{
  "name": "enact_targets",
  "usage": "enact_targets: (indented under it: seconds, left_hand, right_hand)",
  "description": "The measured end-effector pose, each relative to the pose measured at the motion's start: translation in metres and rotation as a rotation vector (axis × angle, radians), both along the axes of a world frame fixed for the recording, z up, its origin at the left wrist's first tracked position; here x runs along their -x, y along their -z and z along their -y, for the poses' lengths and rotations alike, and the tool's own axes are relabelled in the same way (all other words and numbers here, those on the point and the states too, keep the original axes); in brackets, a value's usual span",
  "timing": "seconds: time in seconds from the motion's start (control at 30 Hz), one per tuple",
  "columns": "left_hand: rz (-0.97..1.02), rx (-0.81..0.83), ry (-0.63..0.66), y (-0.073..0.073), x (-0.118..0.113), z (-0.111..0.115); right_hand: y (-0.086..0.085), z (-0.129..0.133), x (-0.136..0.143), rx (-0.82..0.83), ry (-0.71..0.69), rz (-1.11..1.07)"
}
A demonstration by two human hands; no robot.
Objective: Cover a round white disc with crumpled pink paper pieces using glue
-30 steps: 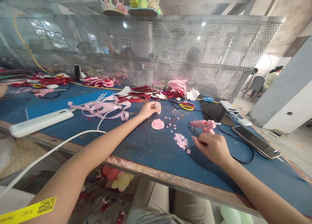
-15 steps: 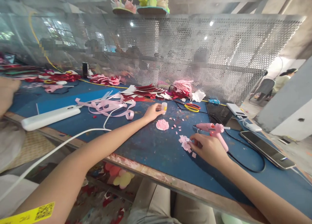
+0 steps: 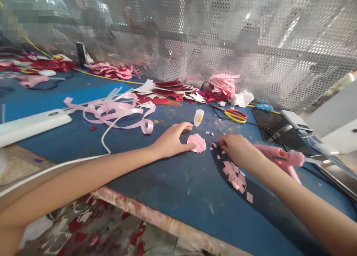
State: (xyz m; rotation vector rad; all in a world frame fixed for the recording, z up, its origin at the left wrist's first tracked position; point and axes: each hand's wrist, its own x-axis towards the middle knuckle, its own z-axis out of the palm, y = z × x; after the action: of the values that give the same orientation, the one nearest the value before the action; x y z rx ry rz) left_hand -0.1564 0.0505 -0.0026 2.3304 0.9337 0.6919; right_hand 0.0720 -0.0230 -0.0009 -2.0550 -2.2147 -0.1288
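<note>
My left hand (image 3: pixel 173 141) reaches across the blue table with thumb and fingers apart. Its thumb lies at the near left edge of a small round disc (image 3: pixel 196 143) covered in pink bits. Just beyond the fingers a small white bottle (image 3: pixel 198 118) with a yellow label stands upright. My right hand (image 3: pixel 237 147) is closed, fingers pointing down by a few tiny pink scraps (image 3: pixel 214 145); whatever is in the fingertips is too small or hidden to make out. Nearer me, below that wrist, lies a loose pile of pink squares (image 3: pixel 234 175).
A pink glue gun (image 3: pixel 279 157) lies behind my right forearm. Scissors (image 3: pixel 235 115), red and white strips (image 3: pixel 170 90) and a crumpled white tissue (image 3: pixel 242 98) sit toward the perforated screen (image 3: pixel 189 40). Pink ribbon (image 3: pixel 111 113) and a white power strip (image 3: pixel 36 125) are at the left.
My left hand has let go of the white bottle and come down beside the pink disc. My right hand has moved away from the pink squares, forward to the tiny scraps. The view has tilted down.
</note>
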Motion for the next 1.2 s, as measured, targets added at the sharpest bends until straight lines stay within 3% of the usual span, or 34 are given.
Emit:
enact_targets:
  seconds: [0.13,0.23,0.37,0.67,1.03,1.2]
  left_hand:
    - [-0.097,-0.017,0.045,0.000,0.001,-0.001]
    - [-0.098,-0.018,0.077,0.000,0.002,-0.002]
    - [-0.074,-0.005,0.117,0.001,0.009,-0.001]
    - [-0.102,0.017,0.206,0.009,0.028,0.004]
    - [-0.128,0.018,0.236,0.007,0.029,0.005]
    - [-0.130,0.015,0.250,0.005,0.028,0.006]
  right_hand:
    - [-0.016,-0.010,0.007,0.014,0.015,-0.140]
    - [-0.026,-0.026,0.020,-0.117,-0.005,-0.308]
    - [-0.021,-0.047,0.038,-0.177,-0.028,-0.405]
    - [0.008,-0.063,0.049,-0.148,0.013,-0.248]
    - [0.008,-0.062,0.052,-0.160,0.048,-0.183]
    - [0.011,-0.059,0.053,-0.250,0.008,-0.008]
